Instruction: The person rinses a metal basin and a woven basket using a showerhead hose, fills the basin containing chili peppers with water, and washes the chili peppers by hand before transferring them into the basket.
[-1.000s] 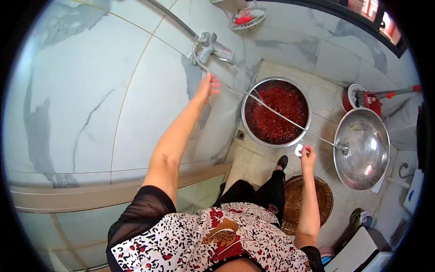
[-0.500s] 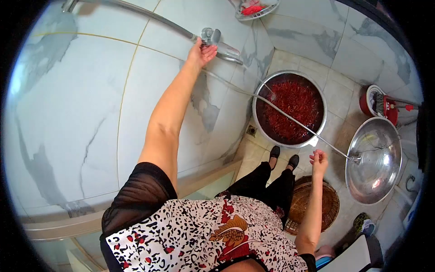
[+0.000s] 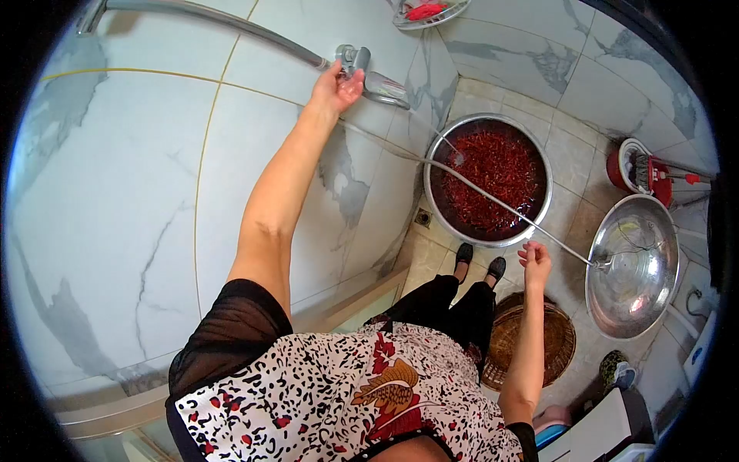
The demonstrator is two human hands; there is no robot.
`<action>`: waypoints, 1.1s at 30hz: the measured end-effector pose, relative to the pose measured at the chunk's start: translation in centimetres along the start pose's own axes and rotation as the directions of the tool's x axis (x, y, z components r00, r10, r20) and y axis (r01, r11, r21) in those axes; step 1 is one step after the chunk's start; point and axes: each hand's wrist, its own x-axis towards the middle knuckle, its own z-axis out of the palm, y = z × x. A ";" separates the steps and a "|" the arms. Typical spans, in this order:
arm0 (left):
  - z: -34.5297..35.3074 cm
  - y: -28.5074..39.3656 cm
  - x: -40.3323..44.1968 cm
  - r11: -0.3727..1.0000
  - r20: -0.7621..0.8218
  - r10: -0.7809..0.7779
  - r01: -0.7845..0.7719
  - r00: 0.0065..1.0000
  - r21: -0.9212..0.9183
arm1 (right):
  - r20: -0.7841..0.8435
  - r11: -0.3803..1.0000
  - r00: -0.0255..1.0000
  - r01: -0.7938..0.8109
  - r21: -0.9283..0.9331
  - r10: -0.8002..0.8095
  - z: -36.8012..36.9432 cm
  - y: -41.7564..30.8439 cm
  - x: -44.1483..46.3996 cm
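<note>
My left hand (image 3: pixel 339 90) is at the chrome faucet (image 3: pixel 385 87) on the tiled wall, its fingers curled around the faucet's handle end. Water runs from the spout into a large metal basin (image 3: pixel 431 181) on the floor, full of red pieces (image 3: pixel 493 165) that look like chilies in water. A grey shower hose (image 3: pixel 493 202) crosses over this basin to a second, tilted metal bowl (image 3: pixel 635 285). My right hand (image 3: pixel 536 262) hangs in the air between basin and bowl, fingers loosely bent and slightly apart, with nothing visible in them.
A round wicker basket (image 3: pixel 558 346) lies on the floor under my right forearm. A red bucket (image 3: pixel 620 165) with a mop stands at the right. A wall shelf (image 3: pixel 431 21) holds something red. A floor drain (image 3: pixel 423 218) is left of my feet.
My left hand has moved up from beside the hose to the faucet handle. The right hand's fingers have loosened from a pinch. The view has shifted, and both feet now show.
</note>
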 end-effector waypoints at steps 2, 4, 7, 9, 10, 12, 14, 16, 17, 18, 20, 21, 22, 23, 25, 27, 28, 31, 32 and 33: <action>0.3 -0.1 -0.1 0.997 0.019 -0.034 0.035 0.999 -0.065 | 0.012 1.000 1.000 0.000 -0.006 0.000 -0.1 0.2 0.0; -0.2 -0.2 0.2 0.997 0.072 -0.033 0.038 0.997 -0.071 | 0.024 1.000 1.000 0.002 -0.009 -0.001 -0.2 0.9 -0.1; -0.6 0.2 0.7 0.994 0.134 -0.056 0.068 0.989 -0.090 | 0.008 0.999 0.999 -0.032 -0.029 0.032 0.0 1.2 -0.6; -0.4 0.2 0.6 0.990 0.139 -0.086 0.100 0.987 -0.097 | -0.005 0.997 0.999 -0.049 -0.057 0.049 -0.1 1.4 -1.0; -0.2 0.2 0.4 0.988 0.111 -0.096 0.108 0.989 -0.108 | -0.005 0.997 0.999 -0.049 -0.056 0.049 -0.2 1.4 -1.1; 0.0 0.3 0.1 0.986 0.084 -0.108 0.118 0.991 -0.117 | -0.002 0.997 0.998 -0.055 -0.059 0.055 -0.3 1.6 -1.3; 0.1 0.3 0.1 0.977 0.084 -0.146 0.157 0.986 -0.143 | 0.000 0.997 0.998 -0.055 -0.057 0.055 -0.5 1.8 -1.5; 0.1 0.3 0.0 0.983 0.076 -0.139 0.147 0.987 -0.109 | 0.002 0.997 0.998 -0.056 -0.054 0.056 -0.8 1.6 -1.8; 0.0 0.2 0.0 0.988 0.066 -0.132 0.137 0.989 -0.078 | 0.007 0.998 0.999 -0.050 -0.039 0.050 -0.9 1.5 -1.8; 0.1 0.2 0.1 0.987 0.068 -0.134 0.139 0.989 -0.075 | 0.012 0.999 0.999 -0.044 -0.023 0.044 -1.1 1.5 -1.8; 0.1 0.3 0.3 0.999 -0.003 -0.050 0.050 0.999 -0.003 | 0.007 0.999 0.999 -0.049 -0.007 0.049 -1.3 1.5 -1.8; 0.3 0.3 0.0 0.999 -0.002 -0.053 0.053 0.999 0.002 | 0.006 0.998 0.998 -0.055 0.008 0.054 -1.3 1.5 -1.8; 0.4 0.4 -0.2 0.997 -0.010 -0.078 0.078 0.997 0.016 | 0.004 0.998 0.998 -0.058 0.011 0.058 -1.4 1.5 -1.8; 0.7 0.4 -0.5 0.994 -0.018 -0.102 0.103 0.995 0.031 | 0.008 0.999 0.999 -0.052 0.010 0.052 -1.4 1.4 -1.8; -0.2 0.9 0.4 0.988 0.021 -0.151 0.150 0.988 0.038 | 0.009 0.999 0.999 -0.049 0.014 0.049 -1.3 1.4 -1.7; -0.7 1.1 1.1 0.978 0.056 -0.203 0.201 0.977 0.050 | 0.009 1.000 1.000 -0.028 -0.010 0.028 -1.0 1.5 -1.6; -0.8 1.2 1.2 0.979 0.087 -0.202 0.202 0.976 0.007 | 0.006 0.999 0.999 -0.035 -0.005 0.035 -0.8 1.6 -1.6; -0.5 0.2 0.6 0.980 0.164 -0.152 0.170 0.975 -0.101 | 0.012 0.999 0.999 -0.048 0.015 0.048 -0.1 1.8 -1.6; -0.2 -0.2 0.3 0.975 0.210 -0.094 0.133 0.973 -0.177 | 0.025 0.999 0.999 -0.044 0.027 0.044 0.1 1.9 -1.6; 0.1 -0.5 0.2 0.976 0.211 -0.098 0.136 0.973 -0.172 | 0.037 0.998 0.999 -0.039 0.041 0.037 0.4 1.7 -1.8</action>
